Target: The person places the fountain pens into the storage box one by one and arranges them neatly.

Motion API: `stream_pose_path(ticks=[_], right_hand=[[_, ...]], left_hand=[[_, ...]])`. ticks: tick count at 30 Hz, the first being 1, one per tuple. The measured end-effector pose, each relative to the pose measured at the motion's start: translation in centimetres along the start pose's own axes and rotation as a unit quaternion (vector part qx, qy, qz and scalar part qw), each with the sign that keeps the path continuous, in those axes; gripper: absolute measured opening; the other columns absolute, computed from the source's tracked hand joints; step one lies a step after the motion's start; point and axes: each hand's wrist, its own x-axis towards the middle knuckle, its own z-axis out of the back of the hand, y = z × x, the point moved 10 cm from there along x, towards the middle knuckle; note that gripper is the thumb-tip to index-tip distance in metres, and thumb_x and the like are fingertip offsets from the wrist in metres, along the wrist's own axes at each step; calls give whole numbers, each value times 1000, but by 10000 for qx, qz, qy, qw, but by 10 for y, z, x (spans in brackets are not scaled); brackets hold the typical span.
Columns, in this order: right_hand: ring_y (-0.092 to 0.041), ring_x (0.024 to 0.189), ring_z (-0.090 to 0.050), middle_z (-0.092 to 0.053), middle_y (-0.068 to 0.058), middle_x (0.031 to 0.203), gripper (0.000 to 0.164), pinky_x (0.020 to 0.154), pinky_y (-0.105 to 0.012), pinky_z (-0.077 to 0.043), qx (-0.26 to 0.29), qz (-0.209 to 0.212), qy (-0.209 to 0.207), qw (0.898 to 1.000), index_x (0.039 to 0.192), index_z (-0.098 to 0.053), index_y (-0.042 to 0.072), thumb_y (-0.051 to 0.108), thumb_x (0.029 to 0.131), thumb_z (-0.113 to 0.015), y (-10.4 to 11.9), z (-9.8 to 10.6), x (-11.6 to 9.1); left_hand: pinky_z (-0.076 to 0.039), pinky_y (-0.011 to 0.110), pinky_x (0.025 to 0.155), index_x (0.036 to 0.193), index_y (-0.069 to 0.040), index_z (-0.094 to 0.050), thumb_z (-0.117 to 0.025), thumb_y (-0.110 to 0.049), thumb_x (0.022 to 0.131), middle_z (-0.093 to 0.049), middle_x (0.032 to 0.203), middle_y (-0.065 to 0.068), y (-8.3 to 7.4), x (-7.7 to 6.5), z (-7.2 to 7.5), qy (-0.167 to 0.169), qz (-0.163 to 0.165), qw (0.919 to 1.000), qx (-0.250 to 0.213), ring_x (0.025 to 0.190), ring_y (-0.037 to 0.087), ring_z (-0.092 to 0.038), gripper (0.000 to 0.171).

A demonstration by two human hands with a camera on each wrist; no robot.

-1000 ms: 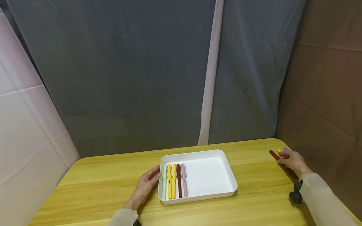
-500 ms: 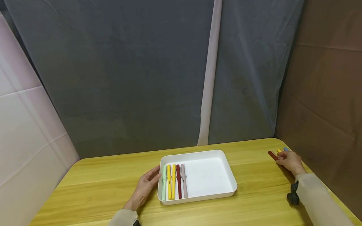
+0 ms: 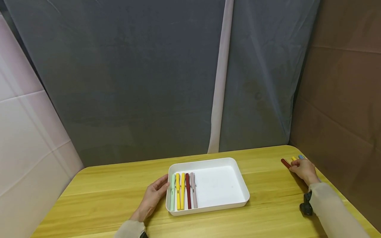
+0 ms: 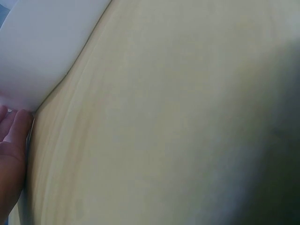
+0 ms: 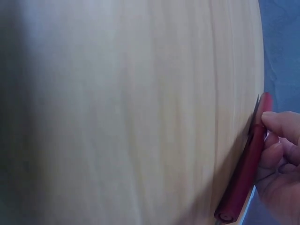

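My right hand (image 3: pixel 305 170) pinches a dark red pen (image 5: pixel 241 176) between thumb and fingers at the table's far right; in the right wrist view its clip shows and it slants above the wood. A yellow pen (image 3: pixel 294 158) and a blue pen (image 3: pixel 301 157) lie by that hand, partly hidden by it. My left hand (image 3: pixel 151 198) rests against the left wall of a white tray (image 3: pixel 223 185), its fingers fairly straight. Inside the tray's left part stand in a row a mint green pen (image 3: pixel 173 193), yellow pens (image 3: pixel 183 191), a dark red pen (image 3: pixel 188 191) and a pale pink pen (image 3: pixel 194 190).
The wooden table (image 3: pixel 98 198) extends on both sides of the tray. Behind it hangs a dark grey cloth (image 3: pixel 134 82), with a brown cloth (image 3: pixel 342 82) close along the right edge and a pale cloth (image 3: pixel 26 132) at the left.
My right hand has shifted slightly left and toward me with the dark red pen in its grip. The left hand and the tray have stayed put.
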Motion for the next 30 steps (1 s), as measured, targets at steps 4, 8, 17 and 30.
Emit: stream_pose_path(ticks=[4, 8, 17, 30], right_hand=[[-49, 99, -54, -62, -36, 105, 34, 85, -55, -48, -52, -43, -9, 10000, 108, -61, -18, 5, 84, -63, 1, 0, 0], [-47, 97, -55, -62, -35, 106, 31, 83, -53, -49, -173, -32, 16, 9998, 106, -63, -16, 5, 84, -64, 4, 0, 1], [-43, 92, -57, -65, -31, 103, 24, 78, -51, -49, -273, -141, 63, 9995, 99, -67, -11, 9, 84, -67, 7, -2, -1], [-37, 84, -59, -64, -30, 104, 24, 71, -45, -46, -307, -392, 115, 9987, 96, -69, -7, 13, 85, -67, 5, -5, 0]], left_hand=[[-51, 28, 103, 146, 6, -39, -55, -12, 100, -40, 151, 28, 0, 0, 0, 17, -3, 10000, 28, 137, 38, -44, 52], [-52, 26, 102, 146, 6, -38, -53, -11, 100, -39, 151, 28, -1, 1, 0, 23, 5, 10000, 21, 138, 38, -43, 51], [-53, 26, 100, 145, 6, -39, -53, -13, 101, -39, 151, 28, 0, 2, 2, -15, 2, 10000, 54, 135, 35, -47, 51], [-54, 24, 99, 145, 4, -42, -56, -11, 99, -43, 149, 26, 2, 2, 3, -61, 55, 10000, -34, 132, 31, -50, 51]])
